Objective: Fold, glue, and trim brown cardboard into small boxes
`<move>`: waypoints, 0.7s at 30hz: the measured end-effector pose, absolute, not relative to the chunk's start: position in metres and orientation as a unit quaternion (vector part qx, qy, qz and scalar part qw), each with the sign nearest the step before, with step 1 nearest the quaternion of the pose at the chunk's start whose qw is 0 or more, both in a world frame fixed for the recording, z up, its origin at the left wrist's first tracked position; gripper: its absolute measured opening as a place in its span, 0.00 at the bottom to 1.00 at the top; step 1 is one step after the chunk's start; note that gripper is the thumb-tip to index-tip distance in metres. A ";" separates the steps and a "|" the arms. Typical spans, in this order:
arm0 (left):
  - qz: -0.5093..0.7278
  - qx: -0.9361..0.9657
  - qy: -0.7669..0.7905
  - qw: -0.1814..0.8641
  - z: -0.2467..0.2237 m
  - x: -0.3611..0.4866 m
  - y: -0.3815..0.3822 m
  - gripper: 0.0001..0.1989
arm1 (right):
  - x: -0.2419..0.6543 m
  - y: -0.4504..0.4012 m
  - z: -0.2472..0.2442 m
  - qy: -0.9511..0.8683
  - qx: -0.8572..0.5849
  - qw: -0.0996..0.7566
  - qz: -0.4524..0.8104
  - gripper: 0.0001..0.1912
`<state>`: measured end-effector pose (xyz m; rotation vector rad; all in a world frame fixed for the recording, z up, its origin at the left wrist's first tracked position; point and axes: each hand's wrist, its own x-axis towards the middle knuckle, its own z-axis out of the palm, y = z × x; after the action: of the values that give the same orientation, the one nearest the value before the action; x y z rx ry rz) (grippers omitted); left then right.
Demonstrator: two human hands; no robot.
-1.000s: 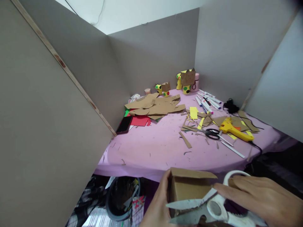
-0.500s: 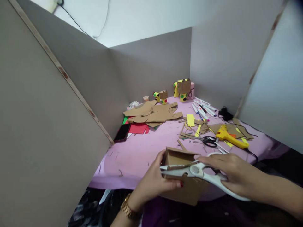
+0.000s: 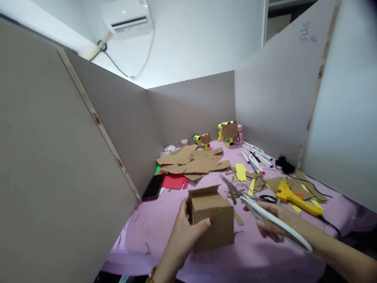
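Note:
A small brown cardboard box (image 3: 214, 222) is gripped in my left hand (image 3: 184, 236), thumb across its near face and fingers around its left side. One flap stands up along the box's far top edge. To its right, my right hand (image 3: 272, 220) holds white-handled scissors (image 3: 259, 212) by the handles. Their blades point up and to the left, apart from the box, and look slightly blurred. Beyond the scissors lie cardboard offcuts (image 3: 255, 182) and a second, black-handled pair of scissors (image 3: 266, 198), partly hidden.
A yellow glue gun (image 3: 297, 198) lies at the right, its cord trailing off. Flat cardboard sheets (image 3: 200, 161), red paper (image 3: 173, 181) and a phone (image 3: 153, 187) lie left of centre. Behind are markers (image 3: 255, 157), yellow decorated figures (image 3: 229, 133) and a pink bottle (image 3: 239, 135). Grey partitions (image 3: 191, 106) surround the table.
The scissors have moved off the box to the right, blades now tilted upward. The box has turned in my left hand, showing its closed faces. The view has tipped up.

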<state>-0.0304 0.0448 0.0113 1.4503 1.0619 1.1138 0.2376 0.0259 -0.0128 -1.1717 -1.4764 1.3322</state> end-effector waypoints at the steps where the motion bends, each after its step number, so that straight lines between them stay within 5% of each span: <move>1: 0.488 0.617 0.453 0.419 0.007 -0.031 0.045 0.41 | 0.236 0.024 -0.015 -0.538 -0.461 0.424 0.564 0.20; 5: 0.515 0.692 0.487 0.138 -0.013 -0.032 0.042 0.44 | 0.229 0.018 -0.024 -0.360 -0.434 0.458 0.687 0.16; 10: 0.532 0.720 0.441 -0.063 -0.027 -0.032 0.037 0.43 | 0.220 0.017 -0.034 -0.294 -0.403 0.483 0.720 0.16; 17: 0.572 0.724 0.357 -0.146 -0.040 -0.036 0.037 0.46 | 0.194 -0.005 -0.041 -0.331 -0.408 0.530 0.665 0.32; 21: 0.593 0.724 0.315 -0.159 -0.048 -0.036 0.033 0.44 | 0.172 -0.021 -0.035 -0.372 -0.394 0.563 0.624 0.31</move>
<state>-0.0361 0.0328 -0.0477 2.5387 1.1036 2.0770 0.1718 -0.0210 -0.0347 -0.9265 -0.8750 1.4688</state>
